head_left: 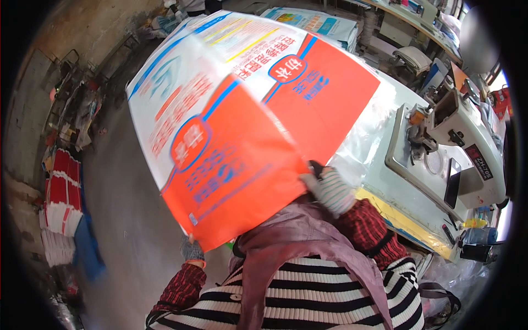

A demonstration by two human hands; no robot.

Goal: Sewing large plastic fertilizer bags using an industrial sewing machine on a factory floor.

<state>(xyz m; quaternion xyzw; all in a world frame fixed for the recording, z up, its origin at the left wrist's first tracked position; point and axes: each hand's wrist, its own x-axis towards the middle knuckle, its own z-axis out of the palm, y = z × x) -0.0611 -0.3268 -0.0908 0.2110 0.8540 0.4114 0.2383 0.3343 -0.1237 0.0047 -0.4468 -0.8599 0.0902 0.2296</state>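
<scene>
A large orange-and-white printed sack [242, 181] is spread flat in front of me, its near part hanging off the table's left side. My left hand [192, 250], in a grey glove, grips its lower left corner from beneath, so most of the fingers are hidden. My right hand [330, 190], in a striped knit glove with dark fingertips, pinches the sack's right corner. Another sack [335, 104] of the same print lies behind it on the table. The front sack looks slightly blurred.
To the right stands a white sewing machine [467, 143] on the worktable, with clear plastic film [363, 148] beside it. A bottle [481, 235] and small tools lie at the right edge. Stacked printed sacks [324, 25] sit at the back; red-and-white bundles [63, 192] stand at left.
</scene>
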